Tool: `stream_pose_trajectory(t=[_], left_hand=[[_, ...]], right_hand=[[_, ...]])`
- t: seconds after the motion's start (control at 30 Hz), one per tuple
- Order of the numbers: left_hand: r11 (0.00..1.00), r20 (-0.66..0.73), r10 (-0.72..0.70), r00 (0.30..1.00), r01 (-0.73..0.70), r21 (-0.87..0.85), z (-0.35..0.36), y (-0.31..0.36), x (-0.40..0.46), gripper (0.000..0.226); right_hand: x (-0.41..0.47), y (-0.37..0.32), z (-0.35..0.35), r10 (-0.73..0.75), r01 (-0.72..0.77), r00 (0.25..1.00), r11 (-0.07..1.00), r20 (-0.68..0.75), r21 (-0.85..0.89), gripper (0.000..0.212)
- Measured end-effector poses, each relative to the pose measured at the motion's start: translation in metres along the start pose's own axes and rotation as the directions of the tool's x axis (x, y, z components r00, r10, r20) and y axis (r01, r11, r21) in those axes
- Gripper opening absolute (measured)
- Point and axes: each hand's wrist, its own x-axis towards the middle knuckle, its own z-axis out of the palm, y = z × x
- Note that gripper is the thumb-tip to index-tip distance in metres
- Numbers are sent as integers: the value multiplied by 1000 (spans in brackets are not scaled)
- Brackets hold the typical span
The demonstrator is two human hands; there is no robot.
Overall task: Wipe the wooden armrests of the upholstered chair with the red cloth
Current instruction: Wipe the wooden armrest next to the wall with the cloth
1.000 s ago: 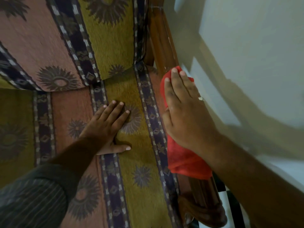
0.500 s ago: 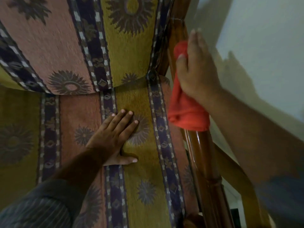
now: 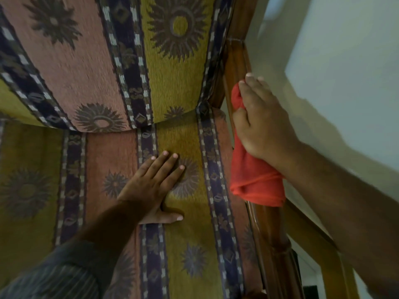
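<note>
The upholstered chair has a striped, flower-patterned seat (image 3: 185, 244) and backrest (image 3: 90, 61). Its wooden right armrest (image 3: 269, 240) runs along the right side beside the wall. My right hand (image 3: 261, 124) presses the bunched red cloth (image 3: 254, 180) down on the armrest about midway along it, with the fingers pointing toward the backrest. The cloth hangs over the rail behind my wrist. My left hand (image 3: 154, 186) lies flat on the seat cushion, fingers spread, holding nothing. The left armrest is out of view.
A pale wall (image 3: 345, 72) stands close along the right of the armrest. A lower wooden side rail (image 3: 313, 229) of the chair frame shows below the armrest. A bit of floor (image 3: 311, 292) shows at the bottom right.
My right hand slid the red cloth along the armrest toward the backrest, then came back a little toward me. My left hand stayed flat on the seat.
</note>
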Motion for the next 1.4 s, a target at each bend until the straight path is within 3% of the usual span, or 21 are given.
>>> stream_pose_trajectory(t=[0.13,0.23,0.37,0.67,1.0,1.2,1.4], left_hand=[[1000,-5,7,1000,-6,18,3,0,1,122],[1000,3,7,1000,-7,12,-1,0,0,121],[1000,-17,15,1000,-15,-2,-3,0,-1,121],[1000,-48,12,999,-10,29,3,-1,-2,121],[999,-85,16,996,-12,47,9,-3,-1,122],[998,-93,11,996,-4,70,12,-2,0,121],[995,-62,-96,993,97,6,6,5,-9,120]], right_hand=[[26,-1,0,19,-19,999,1000,-28,3,69],[-4,0,-2,32,-30,999,998,-36,48,66],[-28,0,-1,7,-7,1000,999,10,-50,72],[43,-3,7,-6,4,1000,987,-10,-158,66],[-78,-1,-1,-147,186,967,966,210,-181,75],[-76,-6,0,-122,169,976,949,181,-267,73],[-143,-7,6,-104,166,977,916,184,-365,77]])
